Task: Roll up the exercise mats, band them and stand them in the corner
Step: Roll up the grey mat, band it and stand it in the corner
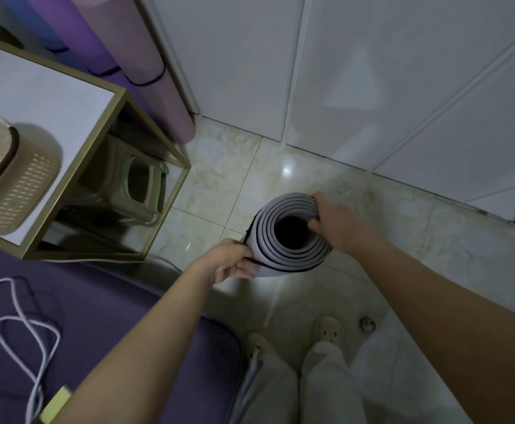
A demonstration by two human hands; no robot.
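Pretty dim overall, kinda grey and murky. Small white glare spot on the glossy floor tile, plus a pale sheen just below the rolled mat. Faint bright triangle on the wall panels. Soft shadow from the basket across the white bench top. Bends hard at the edges, classic wide-angle. Goes mushy toward the top-left corner.

views: one, worn on your head | facing: forward and steeply down, to the floor and your slippers | range: close, the rolled mat sits at arm's length, mid-frame | lens: wide, the wall panels bow toward the edges | left edge: takes in the table
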